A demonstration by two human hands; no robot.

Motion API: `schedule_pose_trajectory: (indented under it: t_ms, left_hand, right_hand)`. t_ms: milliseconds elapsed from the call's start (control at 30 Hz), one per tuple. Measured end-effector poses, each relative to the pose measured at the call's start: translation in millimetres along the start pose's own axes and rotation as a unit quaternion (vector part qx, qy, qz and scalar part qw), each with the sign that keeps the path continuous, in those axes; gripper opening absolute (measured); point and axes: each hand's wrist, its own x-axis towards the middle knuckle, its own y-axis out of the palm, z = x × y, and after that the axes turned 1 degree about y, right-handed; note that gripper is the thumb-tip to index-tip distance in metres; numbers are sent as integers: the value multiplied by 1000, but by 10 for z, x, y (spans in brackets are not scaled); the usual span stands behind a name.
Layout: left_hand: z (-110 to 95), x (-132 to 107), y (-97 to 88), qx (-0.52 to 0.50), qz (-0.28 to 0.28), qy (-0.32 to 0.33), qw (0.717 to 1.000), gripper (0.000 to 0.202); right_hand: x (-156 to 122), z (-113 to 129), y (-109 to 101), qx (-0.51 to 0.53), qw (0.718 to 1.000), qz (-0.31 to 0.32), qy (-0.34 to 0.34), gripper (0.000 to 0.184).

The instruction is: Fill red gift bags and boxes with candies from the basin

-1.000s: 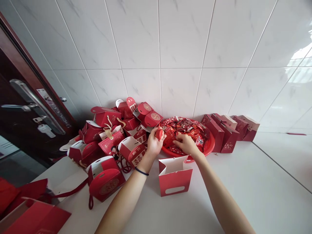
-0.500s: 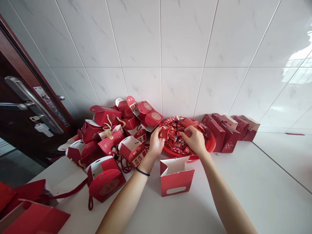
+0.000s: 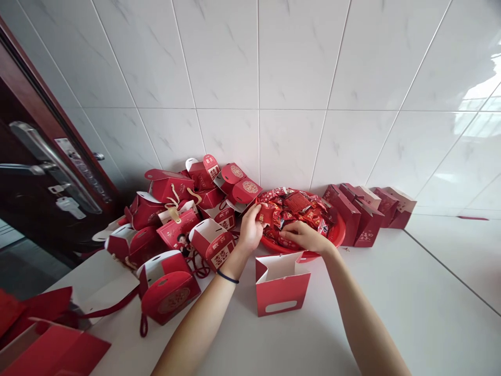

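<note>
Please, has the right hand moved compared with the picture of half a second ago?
Yes. Judged against the red basin, the right hand has moved left and closer to the person's body.

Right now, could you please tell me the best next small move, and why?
I'd suggest the right hand lift one of the wrapped packets from the red basin: it is down among them, though whether it grips anything is unclear; the left hand holds a red packet, and the open bag stands close in front.
</note>
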Motion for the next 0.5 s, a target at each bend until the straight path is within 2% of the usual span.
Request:
schedule_pose_trajectory:
  t_ms: [133, 233, 300, 400, 500]
  left_hand:
    - [-61, -73, 86, -5, 35, -8, 999, 29]
    - [-56, -113, 102, 34, 60, -3, 998, 35]
    - [-46, -134, 111, 70, 74, 12, 995, 37]
    - [-51, -155, 135, 121, 118, 28, 985, 27]
    - [-83, -162, 157, 115, 161, -11, 980, 29]
  right_hand:
    - [5, -16, -28, 62, 989, -137, 5, 45]
    - [-26, 51, -56, 166, 964, -207, 29, 42]
    - [-55, 132, -65, 201, 950, -236, 22, 42]
    - [-76, 236, -44, 121, 958, -259, -30, 42]
    - [-55, 257, 32, -27, 955, -288, -66, 34]
